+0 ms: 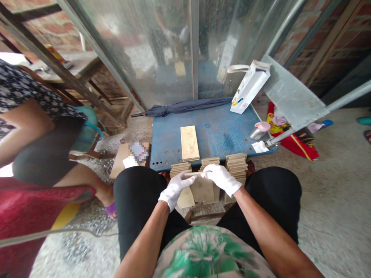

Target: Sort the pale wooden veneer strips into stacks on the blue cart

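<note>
Both my hands wear white gloves and hold one thin, light brown board (194, 174) between them, seen nearly edge-on. My left hand (177, 187) grips its left end, and my right hand (221, 177) has its right end. Just beyond and below are stacks of similar boards, one on the left (180, 168) and one on the right (236, 166), with a middle stack partly hidden behind my right hand. A small pile of pale boards (189, 143) lies on the blue table (162, 133) ahead.
A folded dark umbrella (191, 106) lies along the table's back edge. At the right stand a white paper bag (249, 88) and a metal cup with a pink top (262, 126). Another person (49, 135) sits at the left, near a cardboard piece (117, 158) on the floor.
</note>
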{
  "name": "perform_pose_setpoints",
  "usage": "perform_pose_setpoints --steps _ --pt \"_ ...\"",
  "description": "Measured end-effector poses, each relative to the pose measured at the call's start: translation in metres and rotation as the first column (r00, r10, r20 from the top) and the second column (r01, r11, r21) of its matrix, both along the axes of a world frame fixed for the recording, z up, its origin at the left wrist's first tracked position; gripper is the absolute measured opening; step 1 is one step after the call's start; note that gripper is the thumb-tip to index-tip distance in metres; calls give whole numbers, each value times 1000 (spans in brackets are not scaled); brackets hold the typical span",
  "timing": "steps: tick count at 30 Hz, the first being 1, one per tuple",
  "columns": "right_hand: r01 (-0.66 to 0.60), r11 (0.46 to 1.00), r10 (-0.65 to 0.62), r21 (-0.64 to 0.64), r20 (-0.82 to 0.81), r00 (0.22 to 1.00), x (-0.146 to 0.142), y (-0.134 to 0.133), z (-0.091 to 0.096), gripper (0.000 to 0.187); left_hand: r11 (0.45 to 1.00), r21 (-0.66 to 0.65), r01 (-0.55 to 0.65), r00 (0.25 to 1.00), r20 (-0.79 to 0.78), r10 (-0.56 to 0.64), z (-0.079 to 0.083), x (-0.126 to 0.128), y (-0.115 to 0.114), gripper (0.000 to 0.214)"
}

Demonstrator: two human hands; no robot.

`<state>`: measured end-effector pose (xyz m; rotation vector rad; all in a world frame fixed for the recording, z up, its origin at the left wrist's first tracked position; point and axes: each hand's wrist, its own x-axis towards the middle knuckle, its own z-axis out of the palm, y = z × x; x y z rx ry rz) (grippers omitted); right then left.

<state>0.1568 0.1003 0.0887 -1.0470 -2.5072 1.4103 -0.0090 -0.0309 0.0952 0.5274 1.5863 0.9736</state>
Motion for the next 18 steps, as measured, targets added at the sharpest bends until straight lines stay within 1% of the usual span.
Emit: perform_pose_setpoints --steps 3,6,7,8,11,12,13,14,15,16,17,18 --pt "166 974 -194 -154 -189 963 7 14 6 19 1000 3 -26 997 79 26 1 10 3 63" --pt "282 908 -361 -309 -241 901 8 21 9 24 995 -42 -95 988 121 99 -6 23 4 60" --pt "327 873 -424 -363 -232 875 7 22 8 28 991 -51 -121 982 139 127 -9 27 4 60" --pt "377 826 -494 -418 -217 842 4 22 5 33 987 -58 -148 975 157 155 -12 30 5 60" --pt "516 642 -699 -567 -157 697 -5 21 -9 50 969 -78 -233 949 201 244 -23 32 8 58" --pt "543 593 -740 -594 -135 659 -8 19 -15 55 960 -86 -268 937 209 280 -26 31 11 57" --pt "571 566 -762 -595 -113 638 -10 16 -21 59 948 -96 -305 923 214 319 -30 30 13 55" --pt "599 566 -765 -566 -89 638 -12 13 -26 62 933 -106 -345 907 217 360 -33 28 16 54" --pt "630 587 -753 -509 -58 655 -13 8 -31 65 914 -119 -387 888 218 405 -37 25 20 52" --pt "654 624 -729 -427 -18 684 -14 2 -35 69 893 -133 -429 867 219 449 -40 23 23 51" --pt "663 673 -695 -327 28 719 -15 -6 -38 76 872 -148 -467 844 220 489 -43 20 26 51" --pt "646 728 -647 -227 83 758 -16 -14 -41 85 851 -161 -500 822 223 525 -46 18 28 51"
